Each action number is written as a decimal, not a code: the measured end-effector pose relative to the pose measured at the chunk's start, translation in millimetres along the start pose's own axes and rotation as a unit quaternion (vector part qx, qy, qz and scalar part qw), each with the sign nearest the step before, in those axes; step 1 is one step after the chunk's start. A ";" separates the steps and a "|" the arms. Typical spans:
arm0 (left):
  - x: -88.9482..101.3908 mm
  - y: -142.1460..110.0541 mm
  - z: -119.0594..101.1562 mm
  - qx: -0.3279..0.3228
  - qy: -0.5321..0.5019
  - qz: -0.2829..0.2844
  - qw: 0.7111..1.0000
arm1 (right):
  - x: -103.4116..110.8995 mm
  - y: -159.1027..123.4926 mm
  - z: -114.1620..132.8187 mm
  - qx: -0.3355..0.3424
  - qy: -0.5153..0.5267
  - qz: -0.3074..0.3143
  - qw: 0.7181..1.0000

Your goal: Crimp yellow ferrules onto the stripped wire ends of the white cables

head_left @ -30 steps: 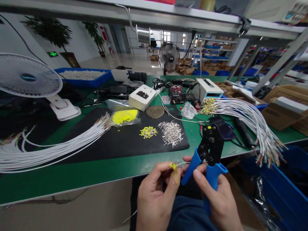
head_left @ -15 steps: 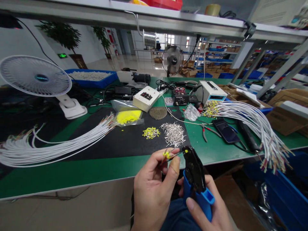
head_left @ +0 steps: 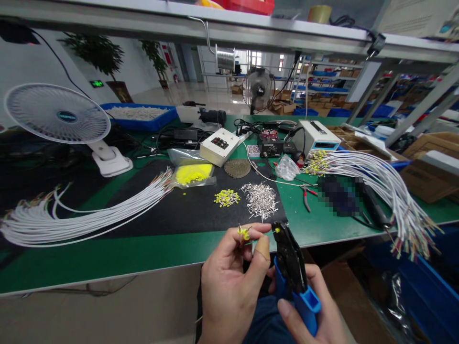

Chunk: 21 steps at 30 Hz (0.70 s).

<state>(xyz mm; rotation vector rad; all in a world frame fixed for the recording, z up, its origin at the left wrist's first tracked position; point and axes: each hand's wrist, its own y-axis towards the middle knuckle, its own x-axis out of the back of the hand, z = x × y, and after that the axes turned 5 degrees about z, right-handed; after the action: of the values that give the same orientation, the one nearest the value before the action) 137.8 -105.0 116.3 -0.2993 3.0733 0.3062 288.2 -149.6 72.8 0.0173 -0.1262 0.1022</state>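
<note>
My left hand (head_left: 229, 282) pinches a thin wire end with small yellow ferrules (head_left: 244, 232) between thumb and fingers, just in front of the table edge. My right hand (head_left: 308, 315) grips the blue handles of a black crimping tool (head_left: 289, 267), whose jaws point up beside the left thumb, close to the wire tips. On the black mat (head_left: 179, 210) behind lie a small heap of yellow ferrules (head_left: 226, 197) and a pile of silver terminals (head_left: 260, 199).
A bundle of white wires (head_left: 79, 217) lies at left, another bundle (head_left: 380, 184) hangs over the right edge. A white fan (head_left: 59, 119), a bag of yellow parts (head_left: 191, 174), control boxes, small pliers (head_left: 306, 196) and a blue tray (head_left: 138, 117) stand further back.
The crimping tool swung from standing high at the right to down beside my left hand. The left hand rose slightly with the yellow-tipped wire. The view shifted a little.
</note>
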 end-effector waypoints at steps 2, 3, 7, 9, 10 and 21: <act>0.3 -0.4 -0.8 -0.003 -0.002 0.000 1.000 | -0.3 -0.5 -2.2 -0.001 0.000 -0.010 1.000; 0.5 -0.7 -1.0 -0.004 -0.002 -0.001 1.000 | -0.5 -0.7 -3.4 -0.002 -0.002 -0.012 1.000; 1.9 -2.4 0.8 -0.002 -0.003 -0.004 1.000 | -1.3 -1.7 -7.7 -0.003 -0.016 0.003 1.000; 2.4 -3.1 2.3 -0.003 -0.008 0.000 1.000 | -1.0 -2.0 -8.7 -0.005 -0.019 0.015 1.000; 2.5 -3.3 3.0 -0.003 -0.010 0.002 1.000 | -0.5 -2.0 -9.2 -0.004 -0.020 0.018 1.000; 2.5 -2.9 1.0 -0.012 0.025 -0.006 1.000 | 5.7 -4.9 -39.5 0.050 -0.148 -0.001 0.988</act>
<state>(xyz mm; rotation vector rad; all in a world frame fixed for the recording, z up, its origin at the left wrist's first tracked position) 135.9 -108.0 114.6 -0.3306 3.1179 0.3397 299.2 -153.0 34.3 0.1332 -0.4182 0.1034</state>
